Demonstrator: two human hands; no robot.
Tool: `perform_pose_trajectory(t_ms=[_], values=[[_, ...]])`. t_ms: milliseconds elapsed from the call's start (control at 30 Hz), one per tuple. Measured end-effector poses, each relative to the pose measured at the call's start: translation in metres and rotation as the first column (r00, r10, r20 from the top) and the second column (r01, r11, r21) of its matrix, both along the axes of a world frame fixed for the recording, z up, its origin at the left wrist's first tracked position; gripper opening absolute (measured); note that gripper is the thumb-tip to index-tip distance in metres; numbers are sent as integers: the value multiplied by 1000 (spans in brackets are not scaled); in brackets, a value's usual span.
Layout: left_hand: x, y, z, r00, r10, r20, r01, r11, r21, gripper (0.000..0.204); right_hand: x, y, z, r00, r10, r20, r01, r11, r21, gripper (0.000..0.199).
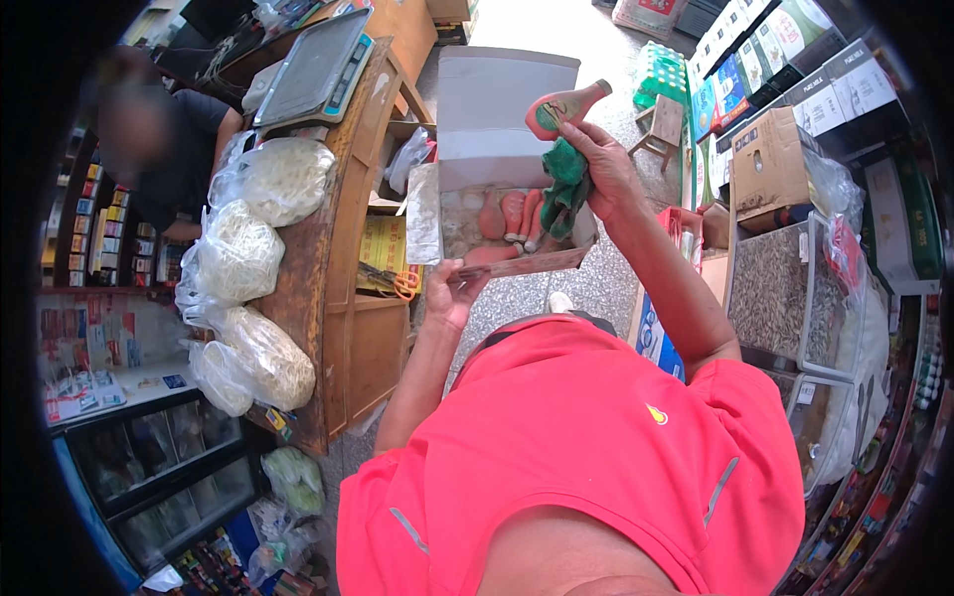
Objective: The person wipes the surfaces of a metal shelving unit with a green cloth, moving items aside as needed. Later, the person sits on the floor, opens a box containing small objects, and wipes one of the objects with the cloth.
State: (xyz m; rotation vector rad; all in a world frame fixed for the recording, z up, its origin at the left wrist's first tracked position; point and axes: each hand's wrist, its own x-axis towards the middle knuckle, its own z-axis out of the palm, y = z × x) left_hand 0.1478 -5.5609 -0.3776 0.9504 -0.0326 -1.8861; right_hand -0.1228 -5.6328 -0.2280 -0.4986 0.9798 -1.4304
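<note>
My left hand grips the near edge of an open cardboard box, its fingers curled under the rim. The lid of the box is folded up at the far side. Inside lie several orange-red, narrow-necked bottles. Above the box, my right hand pinches a similar orange-red bottle with a green label, its neck pointing to the upper right. A dark green cloth hangs under the same hand, partly over the box's right side. The fingers behind the bottle and cloth are hidden.
On the left, a wooden counter bears a scale and several plastic bags of noodle-like strands. Orange-handled scissors are beside it. A person is behind the counter. Cartons and a wooden stool stand on the right.
</note>
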Motion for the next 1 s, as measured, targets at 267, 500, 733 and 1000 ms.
perform_pose_trajectory(t_ms=[267,500,733,1000], values=[[4,1,-4,1000,12,-19,-12,1000,1,17,4,8,2,996,70,53,-69,998,-10,30],[8,2,3,999,14,39,-14,1000,11,13,-1,15,-11,998,61,-15,-61,997,-45,28],[12,4,5,999,49,12,-49,999,-6,14,-41,31,-22,989,-91,-118,77,990,-115,28],[21,-10,-12,1000,17,-8,-17,999,-34,17,-72,60,-28,936,-271,-225,249,961,-118,27]])
